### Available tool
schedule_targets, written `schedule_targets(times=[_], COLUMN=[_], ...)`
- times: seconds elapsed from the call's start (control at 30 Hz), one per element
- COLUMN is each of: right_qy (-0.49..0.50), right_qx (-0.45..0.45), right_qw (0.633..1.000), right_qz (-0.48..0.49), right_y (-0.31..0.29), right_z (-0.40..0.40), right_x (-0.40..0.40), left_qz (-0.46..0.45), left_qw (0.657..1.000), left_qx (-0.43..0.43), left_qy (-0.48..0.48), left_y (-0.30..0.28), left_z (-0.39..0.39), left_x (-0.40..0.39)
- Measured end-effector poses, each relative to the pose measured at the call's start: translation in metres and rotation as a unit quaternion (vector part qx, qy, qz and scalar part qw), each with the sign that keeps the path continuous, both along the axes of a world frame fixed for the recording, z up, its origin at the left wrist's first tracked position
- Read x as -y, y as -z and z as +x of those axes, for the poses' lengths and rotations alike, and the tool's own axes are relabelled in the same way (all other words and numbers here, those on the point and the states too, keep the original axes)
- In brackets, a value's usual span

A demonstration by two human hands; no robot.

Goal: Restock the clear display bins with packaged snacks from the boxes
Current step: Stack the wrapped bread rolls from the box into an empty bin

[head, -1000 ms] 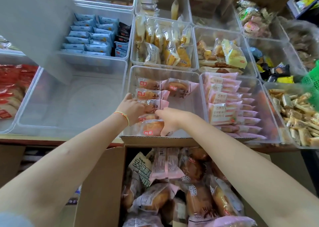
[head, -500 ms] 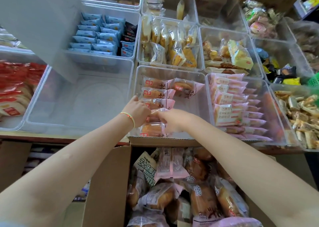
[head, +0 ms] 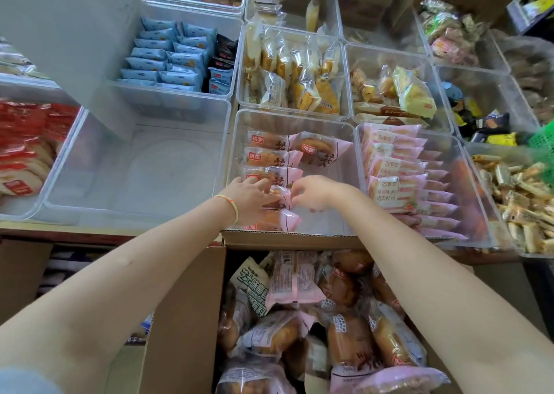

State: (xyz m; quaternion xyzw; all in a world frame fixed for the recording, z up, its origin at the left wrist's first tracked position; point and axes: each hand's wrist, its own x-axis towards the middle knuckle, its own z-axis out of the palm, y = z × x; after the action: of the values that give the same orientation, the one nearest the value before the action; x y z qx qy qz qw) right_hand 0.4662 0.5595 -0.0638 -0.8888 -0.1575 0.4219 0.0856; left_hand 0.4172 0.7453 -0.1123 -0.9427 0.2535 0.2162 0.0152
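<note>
A clear display bin (head: pixel 341 129) in the middle holds a column of pink-wrapped bread packets (head: pixel 269 158) down its left side. Both hands are inside it. My left hand (head: pixel 250 197) and my right hand (head: pixel 314 192) each hold an end of one pink bread packet (head: pixel 281 197) in that column, fingers curled round its wrapper. Another packet (head: pixel 283 221) lies just in front, near the bin's front wall. Below the bin an open cardboard box (head: pixel 186 318) is filled with more of the same bread packets (head: pixel 350 339).
An empty clear bin (head: pixel 144 171) stands left of the middle one. A bin of pink cake packets (head: pixel 401 177) sits to the right, and bins of blue packets (head: pixel 171 54) and yellow pastries (head: pixel 296 72) lie behind. Red packets (head: pixel 24 141) fill the far-left bin.
My hands have drawn closer together on the packet in the column. The view has shifted slightly, so the bins sit a little further right in frame.
</note>
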Motion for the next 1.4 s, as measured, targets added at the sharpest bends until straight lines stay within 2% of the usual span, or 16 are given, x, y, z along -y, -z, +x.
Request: schedule_targets(times=[0.07,0.13,0.2,0.27,0.33,0.4,0.47,0.57,0.67,0.8,0.9,0.97,1.1,1.23,1.33,1.4], right_qy=[-0.018,-0.044,-0.037,-0.013,0.033,0.098,0.16,0.188,0.216,0.18,0.098,0.044,-0.073,-0.129,-0.007,0.089], right_qx=[0.035,-0.029,-0.053,-0.01,0.044,0.088,0.116,0.063,-0.044,-0.156,-0.121,-0.129,-0.071,0.009,-0.082,-0.109], right_qw=[0.999,0.997,0.996,1.0,0.998,0.983,0.949,0.914,0.907,0.944,0.98,0.989,0.994,0.991,0.994,0.977], right_qz=[-0.021,-0.051,-0.056,-0.025,0.036,0.129,0.244,0.354,0.359,0.231,0.122,0.052,-0.033,-0.016,0.076,0.158], right_y=[0.004,0.009,0.01,0.001,-0.015,-0.04,-0.069,-0.107,-0.109,-0.063,-0.01,0.024,0.061,0.071,0.046,0.018], right_z=[0.0,-0.004,-0.008,-0.011,-0.014,-0.026,-0.05,-0.099,-0.141,-0.175,-0.192,-0.204,-0.235,-0.243,-0.223,-0.209], right_x=[0.0,-0.003,-0.003,0.0,0.002,0.001,0.0,0.005,0.021,0.029,0.029,0.031,0.025,0.011,0.018,0.028], left_qz=[0.012,0.018,-0.02,-0.101,-0.205,-0.328,-0.408,-0.475,-0.471,-0.392,-0.306,-0.275,-0.282,-0.318,-0.353,-0.413], left_qw=[1.0,1.0,1.0,0.99,0.957,0.897,0.855,0.822,0.819,0.858,0.881,0.877,0.849,0.824,0.796,0.71], left_qx=[0.01,0.013,0.003,-0.002,-0.001,0.012,0.055,0.083,0.081,-0.042,-0.139,-0.196,-0.241,-0.242,-0.23,-0.231], left_qy=[0.01,0.012,-0.023,-0.098,-0.204,-0.297,-0.315,-0.302,-0.317,-0.329,-0.332,-0.341,-0.377,-0.403,-0.435,-0.521], left_y=[0.002,-0.002,-0.015,-0.036,-0.062,-0.088,-0.112,-0.13,-0.114,-0.072,-0.041,-0.023,-0.01,-0.013,-0.015,-0.022], left_z=[-0.001,-0.001,0.001,0.002,0.0,-0.01,-0.03,-0.072,-0.109,-0.144,-0.162,-0.174,-0.194,-0.197,-0.194,-0.19], left_x=[0.0,-0.001,-0.003,-0.007,-0.012,-0.011,-0.003,0.016,0.028,0.041,0.047,0.048,0.049,0.046,0.042,0.038])
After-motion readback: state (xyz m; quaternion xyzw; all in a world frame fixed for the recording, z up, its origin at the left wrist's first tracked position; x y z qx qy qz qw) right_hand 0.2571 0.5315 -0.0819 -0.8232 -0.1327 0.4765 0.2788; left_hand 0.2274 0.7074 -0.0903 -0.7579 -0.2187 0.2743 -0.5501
